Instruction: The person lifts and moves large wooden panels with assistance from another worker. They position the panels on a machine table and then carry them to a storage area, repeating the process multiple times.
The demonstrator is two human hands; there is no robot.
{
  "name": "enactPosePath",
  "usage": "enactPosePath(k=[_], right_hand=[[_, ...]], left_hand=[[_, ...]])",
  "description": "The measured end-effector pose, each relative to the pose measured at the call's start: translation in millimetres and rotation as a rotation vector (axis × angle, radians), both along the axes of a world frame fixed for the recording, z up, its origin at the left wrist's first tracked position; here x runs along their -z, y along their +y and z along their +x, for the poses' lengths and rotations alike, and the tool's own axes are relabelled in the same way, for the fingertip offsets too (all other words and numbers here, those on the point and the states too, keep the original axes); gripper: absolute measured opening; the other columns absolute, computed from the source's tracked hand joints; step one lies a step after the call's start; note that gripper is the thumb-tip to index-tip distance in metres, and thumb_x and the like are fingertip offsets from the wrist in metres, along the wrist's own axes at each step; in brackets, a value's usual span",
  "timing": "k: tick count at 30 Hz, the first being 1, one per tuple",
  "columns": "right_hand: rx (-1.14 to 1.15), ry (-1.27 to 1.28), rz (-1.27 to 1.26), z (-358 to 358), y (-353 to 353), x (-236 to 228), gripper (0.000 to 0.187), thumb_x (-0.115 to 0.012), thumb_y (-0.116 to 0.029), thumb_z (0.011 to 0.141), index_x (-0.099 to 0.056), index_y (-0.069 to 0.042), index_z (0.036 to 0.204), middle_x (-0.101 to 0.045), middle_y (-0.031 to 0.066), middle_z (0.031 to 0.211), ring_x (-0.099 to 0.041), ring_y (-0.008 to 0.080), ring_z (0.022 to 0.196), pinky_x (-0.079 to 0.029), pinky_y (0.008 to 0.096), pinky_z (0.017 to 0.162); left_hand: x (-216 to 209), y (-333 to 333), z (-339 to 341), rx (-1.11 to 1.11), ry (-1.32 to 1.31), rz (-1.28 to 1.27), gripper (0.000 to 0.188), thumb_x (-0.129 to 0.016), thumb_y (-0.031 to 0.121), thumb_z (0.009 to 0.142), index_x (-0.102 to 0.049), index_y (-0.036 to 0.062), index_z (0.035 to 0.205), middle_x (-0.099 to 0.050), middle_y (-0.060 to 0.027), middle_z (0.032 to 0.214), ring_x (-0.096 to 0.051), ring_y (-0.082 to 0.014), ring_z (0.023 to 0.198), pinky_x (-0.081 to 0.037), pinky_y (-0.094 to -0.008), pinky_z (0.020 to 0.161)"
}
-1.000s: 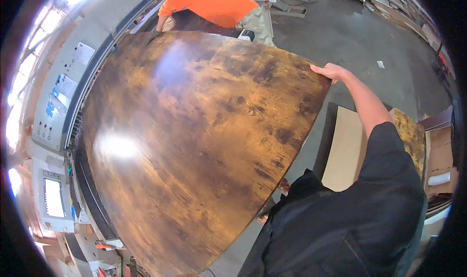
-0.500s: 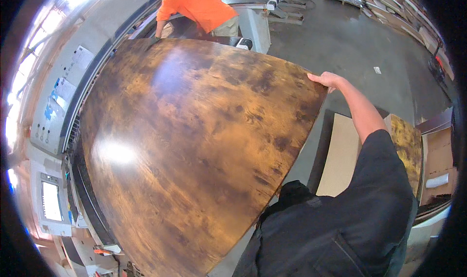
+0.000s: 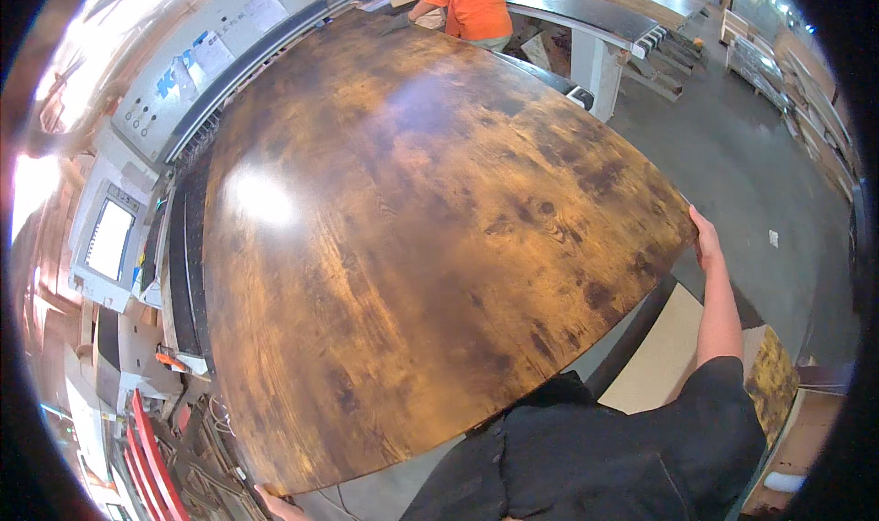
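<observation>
A large brown wood-grain panel (image 3: pixel 412 246) with dark blotches and a glossy face fills the middle of the view. My right hand (image 3: pixel 705 238) grips its right-hand corner, the fingers wrapped round the edge. At the near left corner, my left hand (image 3: pixel 279 505) holds the panel's edge; only part of that hand shows at the bottom of the view. A co-worker in an orange shirt (image 3: pixel 472 6) stands at the far side, a gloved hand (image 3: pixel 396 24) on the panel's far edge.
Along the left runs a long grey machine (image 3: pixel 197 72) with a lit control screen (image 3: pixel 110 239). Red bars (image 3: pixel 151 457) stand at lower left. A dark-topped table (image 3: pixel 586 16) is beyond the co-worker. Boards (image 3: pixel 652 356) lie beside me on the right; stacked sheets (image 3: pixel 765 72) line the far right.
My view has turned, so the panel sits further right and its near corner shows. My left hand has come into view there. The co-worker stands more upright.
</observation>
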State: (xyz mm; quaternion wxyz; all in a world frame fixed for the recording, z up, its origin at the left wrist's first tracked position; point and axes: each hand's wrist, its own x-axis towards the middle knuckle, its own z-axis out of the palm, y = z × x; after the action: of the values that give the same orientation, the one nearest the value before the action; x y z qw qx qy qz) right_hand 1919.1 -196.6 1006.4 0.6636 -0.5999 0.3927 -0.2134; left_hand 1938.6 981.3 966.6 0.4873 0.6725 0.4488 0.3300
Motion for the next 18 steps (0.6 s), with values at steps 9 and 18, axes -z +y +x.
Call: enactPosePath(k=[9, 18], right_hand=[[0.26, 0.034, -0.177, 7, 0, 23, 0.069, -0.068, -0.06, 0.093, -0.069, 0.001, 0.127, -0.067, 0.0084, 0.128, -0.061, 0.0193, 0.115, -0.044, 0.034, 0.102], [0.24, -0.067, 0.033, 11, -26, 47, 0.075, -0.066, -0.062, 0.094, -0.064, 0.001, 0.134, -0.064, 0.0105, 0.135, -0.06, 0.0241, 0.122, -0.044, 0.0385, 0.106]], left_hand=[[37, 19, -16, -0.012, -0.104, -0.088, 0.065, -0.052, 0.061, 0.101, -0.064, 0.0042, 0.129, -0.063, -0.0113, 0.126, -0.06, -0.0251, 0.112, -0.047, -0.0395, 0.1], [34, 23, -24, 0.116, -0.004, 0.103, 0.066, -0.047, 0.046, 0.107, -0.049, -0.0058, 0.149, -0.052, -0.0166, 0.151, -0.053, -0.0296, 0.134, -0.041, -0.0407, 0.112]])
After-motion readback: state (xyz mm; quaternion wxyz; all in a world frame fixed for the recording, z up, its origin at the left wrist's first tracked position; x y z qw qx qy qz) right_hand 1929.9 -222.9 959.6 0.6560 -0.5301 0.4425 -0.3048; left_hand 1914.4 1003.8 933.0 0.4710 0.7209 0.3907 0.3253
